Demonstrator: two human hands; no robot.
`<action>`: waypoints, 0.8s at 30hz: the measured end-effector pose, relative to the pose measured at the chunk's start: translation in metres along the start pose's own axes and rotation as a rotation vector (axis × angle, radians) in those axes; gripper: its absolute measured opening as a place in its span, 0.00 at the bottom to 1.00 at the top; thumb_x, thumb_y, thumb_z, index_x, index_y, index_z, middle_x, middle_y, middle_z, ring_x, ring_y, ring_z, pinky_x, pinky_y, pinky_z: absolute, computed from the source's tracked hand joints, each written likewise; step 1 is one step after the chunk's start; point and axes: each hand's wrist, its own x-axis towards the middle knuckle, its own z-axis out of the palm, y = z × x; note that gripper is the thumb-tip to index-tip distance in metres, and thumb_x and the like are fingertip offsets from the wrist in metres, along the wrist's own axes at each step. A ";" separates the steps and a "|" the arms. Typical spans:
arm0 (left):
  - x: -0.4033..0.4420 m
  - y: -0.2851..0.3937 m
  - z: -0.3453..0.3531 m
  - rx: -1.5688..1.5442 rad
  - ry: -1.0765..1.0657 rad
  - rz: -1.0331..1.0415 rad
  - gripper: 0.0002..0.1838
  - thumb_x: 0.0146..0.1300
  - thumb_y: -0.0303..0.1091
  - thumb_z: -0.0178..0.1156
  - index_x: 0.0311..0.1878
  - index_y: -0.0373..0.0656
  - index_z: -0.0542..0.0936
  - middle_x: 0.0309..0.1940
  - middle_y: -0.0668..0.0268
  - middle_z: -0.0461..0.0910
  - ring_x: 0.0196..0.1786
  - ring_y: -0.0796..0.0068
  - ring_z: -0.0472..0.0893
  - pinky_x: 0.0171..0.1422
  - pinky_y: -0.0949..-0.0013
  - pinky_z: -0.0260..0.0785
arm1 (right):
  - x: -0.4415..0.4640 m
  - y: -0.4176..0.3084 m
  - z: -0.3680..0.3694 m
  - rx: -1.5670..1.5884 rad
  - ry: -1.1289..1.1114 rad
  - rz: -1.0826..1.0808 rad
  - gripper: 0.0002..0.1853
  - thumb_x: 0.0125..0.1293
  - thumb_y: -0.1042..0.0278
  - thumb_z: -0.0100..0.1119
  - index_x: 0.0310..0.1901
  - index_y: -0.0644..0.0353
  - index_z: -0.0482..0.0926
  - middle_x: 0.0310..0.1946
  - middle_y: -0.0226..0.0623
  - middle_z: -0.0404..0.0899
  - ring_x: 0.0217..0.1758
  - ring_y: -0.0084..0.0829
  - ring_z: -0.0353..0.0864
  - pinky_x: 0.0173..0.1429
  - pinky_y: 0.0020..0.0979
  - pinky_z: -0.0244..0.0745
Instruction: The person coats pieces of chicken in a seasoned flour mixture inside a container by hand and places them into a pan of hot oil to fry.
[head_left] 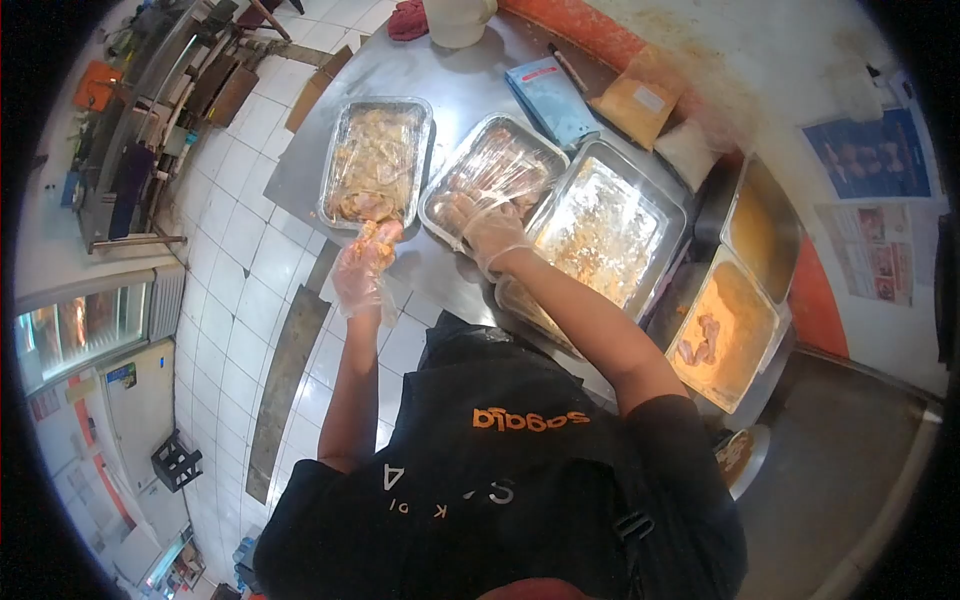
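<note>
My left hand, in a clear plastic glove, is closed around pieces of raw, coated chicken. It is at the near edge of the left foil tray, which is filled with similar yellowish chicken. My right hand, also gloved, reaches over the near edge of the middle foil tray. Its fingers stretch across darker meat that looks shiny, as if under clear film; the fingertips are partly hidden. To its right lies a large metal tray with an oily, crumb-spotted bottom.
Two deep steel pans, one with yellow contents and one holding orange powder and meat pieces, stand at right. A blue packet, a yellow powder bag and a pale tub sit along the back. Tiled floor lies left.
</note>
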 end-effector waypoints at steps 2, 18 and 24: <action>-0.005 -0.001 0.003 -0.028 -0.019 0.023 0.18 0.65 0.34 0.63 0.50 0.29 0.77 0.42 0.61 0.82 0.42 0.75 0.80 0.47 0.74 0.74 | 0.008 -0.004 -0.008 -0.020 -0.181 0.110 0.23 0.57 0.68 0.55 0.56 0.53 0.73 0.43 0.38 0.82 0.54 0.40 0.77 0.70 0.52 0.56; -0.021 -0.017 0.061 0.096 -0.270 0.023 0.16 0.62 0.27 0.65 0.50 0.31 0.77 0.43 0.61 0.81 0.42 0.76 0.80 0.49 0.74 0.74 | -0.044 0.004 -0.089 0.948 0.105 0.866 0.14 0.65 0.65 0.51 0.48 0.62 0.79 0.37 0.40 0.84 0.41 0.34 0.83 0.44 0.31 0.77; -0.047 -0.014 0.136 0.422 -0.701 0.297 0.15 0.62 0.30 0.63 0.52 0.36 0.80 0.45 0.59 0.82 0.45 0.71 0.80 0.53 0.69 0.72 | -0.088 0.022 -0.071 2.266 0.430 0.575 0.30 0.66 0.68 0.55 0.69 0.66 0.61 0.51 0.42 0.78 0.51 0.32 0.78 0.53 0.33 0.74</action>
